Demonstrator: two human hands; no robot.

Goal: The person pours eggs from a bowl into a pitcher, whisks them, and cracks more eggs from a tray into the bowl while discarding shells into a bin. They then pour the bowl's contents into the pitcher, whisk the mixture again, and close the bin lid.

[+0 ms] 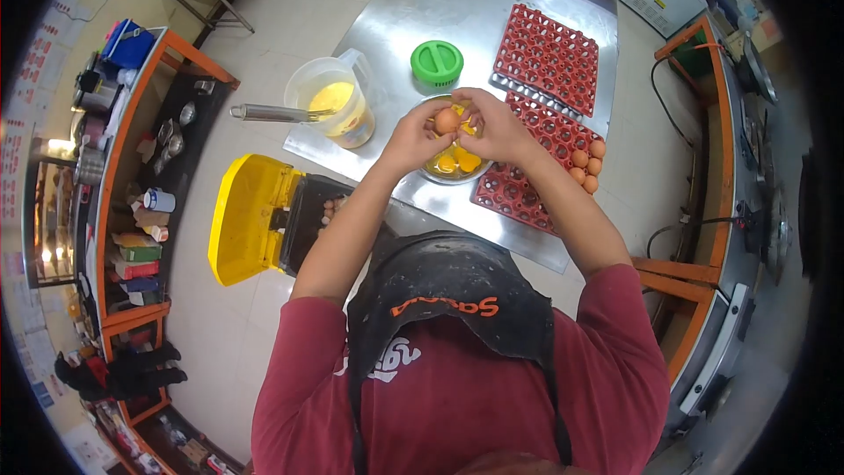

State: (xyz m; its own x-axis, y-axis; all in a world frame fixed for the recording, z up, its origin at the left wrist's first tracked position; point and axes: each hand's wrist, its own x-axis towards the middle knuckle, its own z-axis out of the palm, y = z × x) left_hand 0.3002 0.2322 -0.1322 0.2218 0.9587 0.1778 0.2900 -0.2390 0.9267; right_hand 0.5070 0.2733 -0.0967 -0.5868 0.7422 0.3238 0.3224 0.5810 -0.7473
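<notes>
A brown egg (447,120) sits between the fingertips of my left hand (411,139) and my right hand (497,129), both closed around it. Directly beneath is a round metal bowl (454,181) with several raw yolks (466,160) in it; my hands cover part of its rim. To the right of the bowl lies a red egg tray (519,185), with several brown eggs (578,158) at its right end.
Beyond, another red tray (549,53) lies stacked, near a green lid (437,62). A clear jug (347,110) of yellow liquid holds a whisk (272,113) at the left table edge. Below it, a bin with its yellow lid (242,220) raised contains eggshells (332,208).
</notes>
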